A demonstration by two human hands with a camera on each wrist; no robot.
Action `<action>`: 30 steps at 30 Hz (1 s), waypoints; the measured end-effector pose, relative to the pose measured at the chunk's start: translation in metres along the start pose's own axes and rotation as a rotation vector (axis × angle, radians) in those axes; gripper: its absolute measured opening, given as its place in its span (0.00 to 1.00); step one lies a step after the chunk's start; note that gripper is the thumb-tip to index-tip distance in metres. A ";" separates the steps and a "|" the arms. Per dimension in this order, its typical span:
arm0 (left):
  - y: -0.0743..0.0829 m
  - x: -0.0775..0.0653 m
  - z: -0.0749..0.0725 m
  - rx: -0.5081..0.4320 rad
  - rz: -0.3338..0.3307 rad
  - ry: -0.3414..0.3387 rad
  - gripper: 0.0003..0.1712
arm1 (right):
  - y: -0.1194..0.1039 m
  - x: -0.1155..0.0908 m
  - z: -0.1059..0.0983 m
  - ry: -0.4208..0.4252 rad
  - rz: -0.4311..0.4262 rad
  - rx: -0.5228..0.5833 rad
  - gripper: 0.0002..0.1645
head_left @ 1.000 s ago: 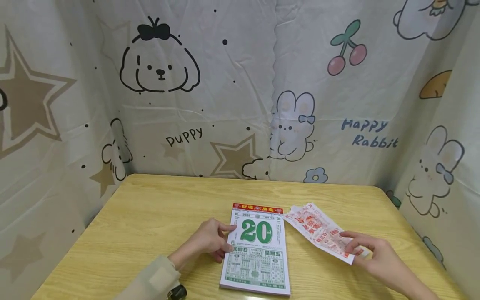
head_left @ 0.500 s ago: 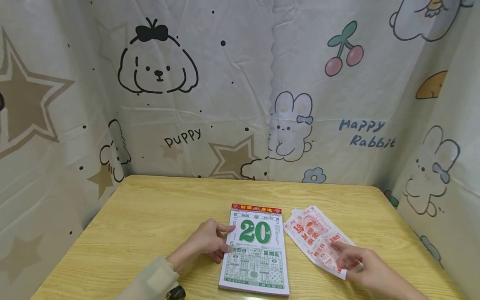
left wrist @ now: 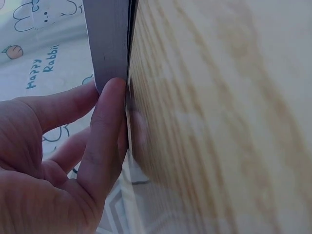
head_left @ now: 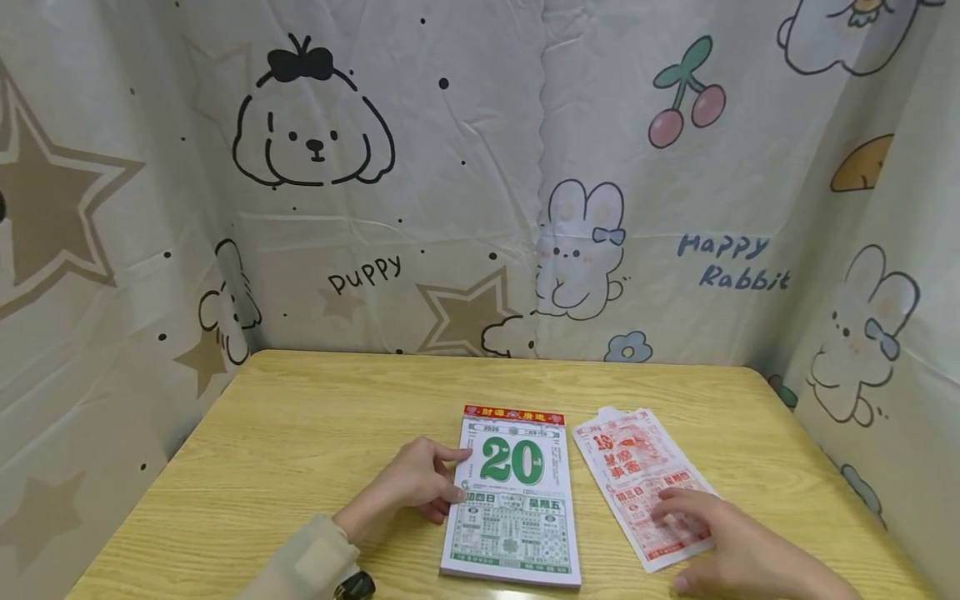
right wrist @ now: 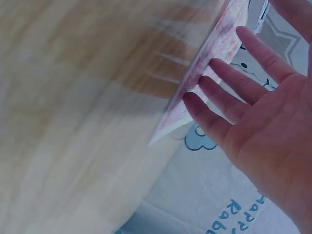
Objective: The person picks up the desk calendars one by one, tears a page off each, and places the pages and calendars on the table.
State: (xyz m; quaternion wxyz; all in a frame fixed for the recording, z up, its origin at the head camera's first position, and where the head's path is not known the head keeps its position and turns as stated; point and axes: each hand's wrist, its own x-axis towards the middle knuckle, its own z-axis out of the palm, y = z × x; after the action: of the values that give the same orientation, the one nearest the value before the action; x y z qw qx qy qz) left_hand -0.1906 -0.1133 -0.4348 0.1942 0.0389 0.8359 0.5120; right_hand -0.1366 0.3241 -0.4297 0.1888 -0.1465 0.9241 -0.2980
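A thick tear-off calendar (head_left: 510,533) lies on the table, a large green 20 on its top page under a red header strip. My left hand (head_left: 416,479) holds its left edge; in the left wrist view, fingertips bear on the grey side of the page block (left wrist: 108,39). To the right lies a loose red-printed calendar page (head_left: 630,467), with a white corner of another piece showing behind its top edge. Over its lower right part is my right hand (head_left: 738,542), fingers extended and spread. In the right wrist view, the fingertips are at the page (right wrist: 183,107), gripping nothing.
The wood-grain table (head_left: 315,417) reaches back to a cream cloth (head_left: 465,167) printed with cartoon animals, which closes off the back and both sides. A dark watch-like band (head_left: 354,586) shows by the left sleeve (head_left: 307,558).
My right hand has moved the red-printed page down flat beside the calendar, turned it more upright, and let go of it. The left hand and the calendar have stayed in place.
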 end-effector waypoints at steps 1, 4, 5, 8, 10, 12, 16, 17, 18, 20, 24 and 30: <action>0.000 0.000 0.000 -0.001 0.000 0.000 0.36 | 0.000 0.001 0.000 0.007 -0.029 -0.016 0.37; -0.001 0.000 0.000 0.000 -0.001 -0.002 0.36 | 0.001 0.004 -0.001 0.054 -0.130 -0.081 0.32; -0.001 0.000 0.000 0.000 -0.001 -0.002 0.36 | 0.002 0.006 -0.002 0.074 -0.161 -0.093 0.32; -0.001 0.001 0.000 0.000 0.001 -0.004 0.35 | 0.004 0.011 -0.003 0.129 -0.202 -0.125 0.33; 0.000 0.001 0.000 -0.001 0.004 -0.005 0.35 | 0.005 0.015 -0.003 0.154 -0.209 -0.142 0.35; 0.000 0.001 0.000 0.000 0.005 -0.005 0.36 | 0.006 0.018 -0.003 0.174 -0.221 -0.168 0.37; 0.000 0.001 0.000 -0.003 0.002 -0.004 0.36 | 0.005 0.024 -0.003 0.177 -0.239 -0.209 0.37; 0.000 0.001 0.000 -0.003 0.001 -0.004 0.36 | 0.005 0.025 -0.003 0.169 -0.232 -0.212 0.37; -0.001 0.001 0.000 -0.005 -0.001 -0.004 0.36 | 0.005 0.026 -0.003 0.160 -0.225 -0.217 0.38; -0.002 0.001 0.000 -0.009 -0.006 -0.005 0.36 | 0.004 0.028 -0.002 0.140 -0.200 -0.222 0.39; -0.003 0.001 0.000 -0.015 -0.012 -0.004 0.36 | 0.003 0.029 0.000 0.116 -0.172 -0.238 0.41; -0.002 0.000 0.001 -0.011 0.007 0.002 0.35 | 0.001 0.031 0.000 0.122 -0.150 -0.265 0.41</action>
State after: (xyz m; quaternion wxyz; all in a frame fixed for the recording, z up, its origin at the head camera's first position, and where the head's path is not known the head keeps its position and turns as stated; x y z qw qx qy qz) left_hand -0.1897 -0.1133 -0.4370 0.1919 0.0401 0.8332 0.5171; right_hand -0.1640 0.3134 -0.4387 0.0884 -0.2206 0.9516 -0.1950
